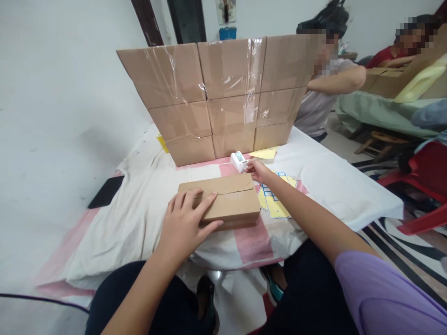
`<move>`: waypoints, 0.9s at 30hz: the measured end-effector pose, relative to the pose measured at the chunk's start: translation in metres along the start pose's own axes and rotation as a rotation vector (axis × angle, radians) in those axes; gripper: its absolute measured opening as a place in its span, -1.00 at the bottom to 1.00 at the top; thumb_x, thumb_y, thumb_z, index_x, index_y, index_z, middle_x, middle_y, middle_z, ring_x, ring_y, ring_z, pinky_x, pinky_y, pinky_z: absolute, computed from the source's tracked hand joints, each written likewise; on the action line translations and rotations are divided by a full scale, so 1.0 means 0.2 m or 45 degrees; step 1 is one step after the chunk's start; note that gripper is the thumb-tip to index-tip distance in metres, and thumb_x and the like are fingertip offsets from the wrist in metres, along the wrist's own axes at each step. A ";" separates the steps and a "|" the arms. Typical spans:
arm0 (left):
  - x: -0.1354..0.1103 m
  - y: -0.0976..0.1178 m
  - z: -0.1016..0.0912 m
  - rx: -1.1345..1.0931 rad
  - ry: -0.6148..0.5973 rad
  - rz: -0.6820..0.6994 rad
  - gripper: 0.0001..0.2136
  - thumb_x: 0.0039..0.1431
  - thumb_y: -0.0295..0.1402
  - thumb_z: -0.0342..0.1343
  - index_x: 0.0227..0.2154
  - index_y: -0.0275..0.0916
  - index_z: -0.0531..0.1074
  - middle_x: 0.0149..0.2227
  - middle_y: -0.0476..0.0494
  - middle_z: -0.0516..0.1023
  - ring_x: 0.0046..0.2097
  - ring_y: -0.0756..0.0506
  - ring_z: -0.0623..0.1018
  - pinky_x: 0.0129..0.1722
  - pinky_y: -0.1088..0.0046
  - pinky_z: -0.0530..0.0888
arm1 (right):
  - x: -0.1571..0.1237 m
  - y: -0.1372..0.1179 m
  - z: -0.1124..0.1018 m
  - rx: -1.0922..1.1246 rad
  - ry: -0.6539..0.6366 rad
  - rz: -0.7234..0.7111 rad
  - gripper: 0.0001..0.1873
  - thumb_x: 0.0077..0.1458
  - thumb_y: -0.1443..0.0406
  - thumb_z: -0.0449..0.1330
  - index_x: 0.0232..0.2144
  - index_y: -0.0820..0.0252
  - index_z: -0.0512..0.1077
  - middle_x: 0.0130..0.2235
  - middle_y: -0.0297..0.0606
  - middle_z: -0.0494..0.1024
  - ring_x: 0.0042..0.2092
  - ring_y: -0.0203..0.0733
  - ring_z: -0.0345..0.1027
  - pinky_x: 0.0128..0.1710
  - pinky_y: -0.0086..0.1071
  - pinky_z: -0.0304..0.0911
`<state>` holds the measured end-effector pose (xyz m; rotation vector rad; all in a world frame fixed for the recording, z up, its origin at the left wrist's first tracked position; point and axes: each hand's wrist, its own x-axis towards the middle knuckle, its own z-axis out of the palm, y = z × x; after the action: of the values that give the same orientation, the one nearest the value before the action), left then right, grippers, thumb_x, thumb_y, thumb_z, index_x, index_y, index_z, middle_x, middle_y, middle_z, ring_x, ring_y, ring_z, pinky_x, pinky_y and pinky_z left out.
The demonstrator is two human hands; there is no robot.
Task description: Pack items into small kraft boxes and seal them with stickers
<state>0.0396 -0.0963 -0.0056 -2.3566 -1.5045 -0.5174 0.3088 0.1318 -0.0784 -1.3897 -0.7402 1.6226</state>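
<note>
My left hand (188,216) lies with fingers spread on top of a closed cardboard box (232,197), near its left end. The box rests flat on the cloth-covered table, a seam running along its top. My right hand (257,170) reaches past the far right corner of the box. Its fingers are bent together at the right end of a small white box-like item (239,161) with a greenish patch on top. What the fingertips pinch there is too small to make out. Yellow paper sheets (275,197) with blue outlines lie under my right forearm.
Taped cardboard boxes form an upright wall (230,100) across the back of the table. A yellow sheet (264,154) lies at its foot, and a black phone-like slab (105,191) lies at left. Another person (321,102) is behind the wall; a red chair (424,181) stands right.
</note>
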 end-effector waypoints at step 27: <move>0.03 0.02 0.01 -0.091 -0.044 -0.126 -0.46 0.17 -0.01 0.23 0.21 0.02 0.42 0.14 -0.26 0.45 0.15 -0.33 0.39 0.14 0.02 0.34 | -0.17 -0.04 0.10 -0.567 0.146 0.075 -0.60 0.31 0.16 0.21 0.11 0.23 0.40 0.10 -0.10 0.47 0.02 -0.06 0.45 -0.01 -0.07 0.44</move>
<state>0.0452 -0.0917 -0.0045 -2.3652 -1.6514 -0.5654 0.2919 0.1081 -0.0512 -1.8158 -1.0435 1.4600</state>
